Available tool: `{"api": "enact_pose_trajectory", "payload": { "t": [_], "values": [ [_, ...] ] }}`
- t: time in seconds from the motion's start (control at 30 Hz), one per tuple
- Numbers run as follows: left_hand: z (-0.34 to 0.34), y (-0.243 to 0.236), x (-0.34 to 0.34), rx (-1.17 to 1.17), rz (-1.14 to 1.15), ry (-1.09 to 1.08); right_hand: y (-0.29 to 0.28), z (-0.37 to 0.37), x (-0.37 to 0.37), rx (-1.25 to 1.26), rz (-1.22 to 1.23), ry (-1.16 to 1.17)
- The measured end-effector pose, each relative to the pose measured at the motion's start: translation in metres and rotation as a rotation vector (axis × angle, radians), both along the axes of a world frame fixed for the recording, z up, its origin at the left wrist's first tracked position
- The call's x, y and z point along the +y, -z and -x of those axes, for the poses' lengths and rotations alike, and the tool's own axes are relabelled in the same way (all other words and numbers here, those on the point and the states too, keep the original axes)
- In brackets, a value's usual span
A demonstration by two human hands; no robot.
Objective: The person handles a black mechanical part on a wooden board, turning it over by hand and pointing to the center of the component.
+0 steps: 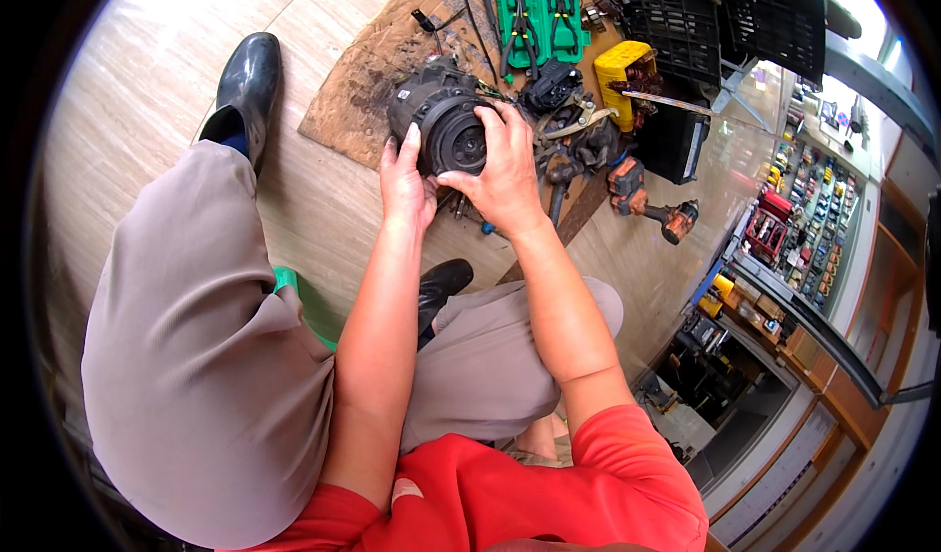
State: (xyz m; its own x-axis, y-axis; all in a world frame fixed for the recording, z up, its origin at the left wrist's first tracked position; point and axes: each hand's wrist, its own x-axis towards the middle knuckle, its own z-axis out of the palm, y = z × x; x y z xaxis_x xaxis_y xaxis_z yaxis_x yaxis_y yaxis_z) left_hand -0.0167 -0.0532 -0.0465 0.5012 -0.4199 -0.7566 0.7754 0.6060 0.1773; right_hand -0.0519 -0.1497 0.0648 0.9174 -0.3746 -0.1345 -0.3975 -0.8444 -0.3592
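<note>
A dark, greasy car air-conditioning compressor [427, 99] is in front of me at the edge of a cardboard sheet, its round black pulley [459, 140] tilted up toward me. My left hand [407, 184] grips the pulley's lower left rim, thumb and fingers pressed to it. On the opposite side, my right hand [508, 168] curls its fingers over the upper right rim, with the thumb low on the front. Both palms hide part of the rim and whatever lies under it.
Stained cardboard [343, 101] lies beneath the compressor. Beyond it is a green case of pliers [539, 13]. To the right are a yellow container [618, 76], a black battery-like box [674, 140] and a cordless power tool [647, 199]. My boot [250, 86] stands at left.
</note>
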Motion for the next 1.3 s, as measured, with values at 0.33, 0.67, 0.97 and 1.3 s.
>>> {"api": "enact_pose_trajectory", "payload": {
  "t": [0.33,0.67,0.97,1.3],
  "values": [
    [-0.001,-0.003,0.000,0.030,-0.004,0.009,-0.004,0.001,-0.006,0.002,-0.022,-0.066],
    [-0.001,0.001,0.001,0.021,0.009,0.015,-0.007,0.000,-0.001,-0.002,-0.038,0.006],
    [0.000,0.005,0.003,0.060,0.045,0.025,-0.009,-0.001,-0.010,0.039,-0.040,-0.108],
    [-0.003,-0.001,0.000,0.035,0.008,0.034,-0.005,0.000,0.006,0.054,0.087,0.090]
  ]
}}
